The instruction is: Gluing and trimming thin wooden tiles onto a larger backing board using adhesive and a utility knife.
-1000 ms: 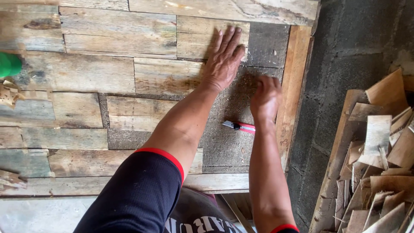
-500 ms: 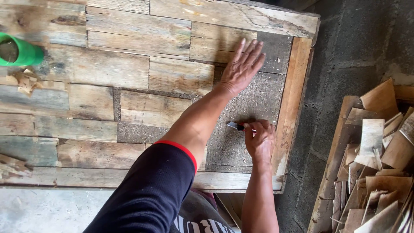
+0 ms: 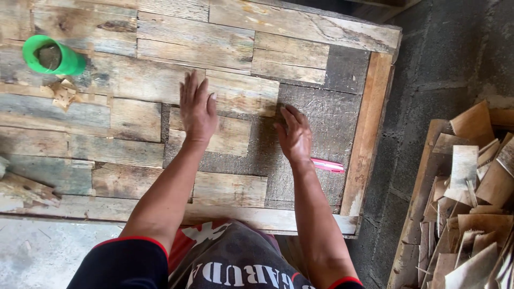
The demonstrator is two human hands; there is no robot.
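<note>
A framed wooden panel (image 3: 369, 134) lies flat, partly covered with weathered plank pieces. My left hand (image 3: 197, 109) rests flat, fingers spread, on a short plank piece (image 3: 230, 134) near the panel's middle. My right hand (image 3: 293, 134) lies palm down on the bare grey backing board (image 3: 326, 115), fingers loosely apart, holding nothing. A red-and-white pen-like tool (image 3: 328, 165) lies on the backing just right of my right wrist, apart from the hand.
A green cup (image 3: 51, 56) lies on its side at the panel's upper left, with wood scraps (image 3: 63, 93) beside it. A stack of cut wood pieces (image 3: 471, 214) sits on the concrete floor at the right. A loose board end (image 3: 24, 190) lies at the left edge.
My left hand has moved left from the top right of the backing to the short plank. My right hand let go of the red tool, which now lies on the board.
</note>
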